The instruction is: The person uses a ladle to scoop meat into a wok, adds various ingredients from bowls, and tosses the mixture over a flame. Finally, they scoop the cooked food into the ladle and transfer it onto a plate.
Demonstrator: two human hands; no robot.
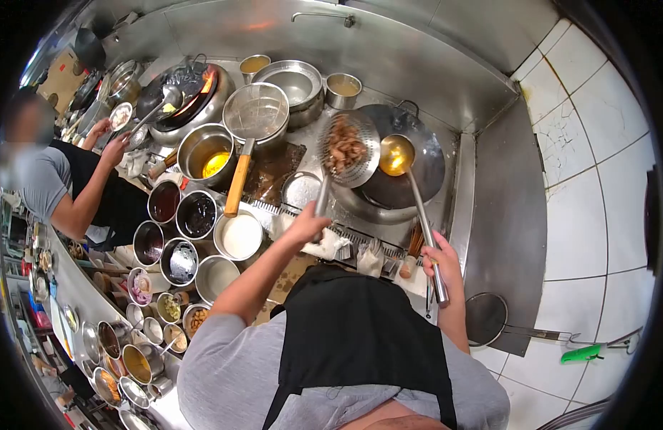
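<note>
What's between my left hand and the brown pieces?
In the head view, the skimmer's handle lies between your left hand and the brown pieces in its perforated bowl.

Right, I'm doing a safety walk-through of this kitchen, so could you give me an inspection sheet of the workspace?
Surface: steel cooktop; wet-looking brown patch left of the skimmer.
Job's things: skimmer bearing brown food pieces, and ladle, golden inside, both over the wok.
Clutter: wooden-handled strainer resting on a pot; many sauce and ingredient containers, including a pot of white contents.
Hands: left hand grips the skimmer's handle; right hand grips the ladle's.
Cables: nothing seen.
Surroundings: tiled wall at right; co-worker at left, near an open flame.
</note>
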